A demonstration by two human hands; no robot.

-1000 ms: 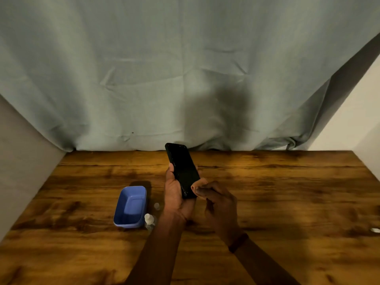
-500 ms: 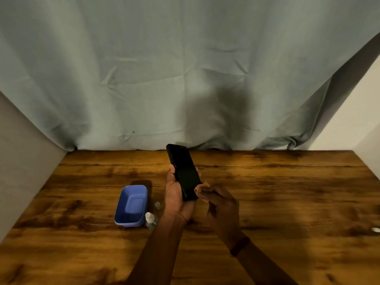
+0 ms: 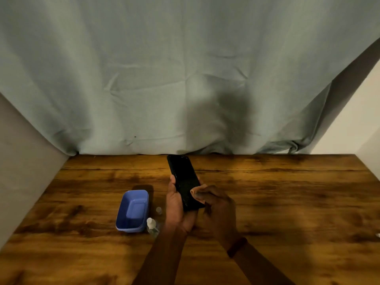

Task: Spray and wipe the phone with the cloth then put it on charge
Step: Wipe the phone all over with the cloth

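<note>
The table is wood with dark, stained grain; the phone looks glossy black; the tub is smooth blue plastic; the curtain is matt, creased cloth

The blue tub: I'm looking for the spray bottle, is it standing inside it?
No. The spray bottle stands on the table just outside the blue tub, at its near right corner.

Dark-grained wooden table with blue tub, spray bottle just beside it, small clear cap.
</note>
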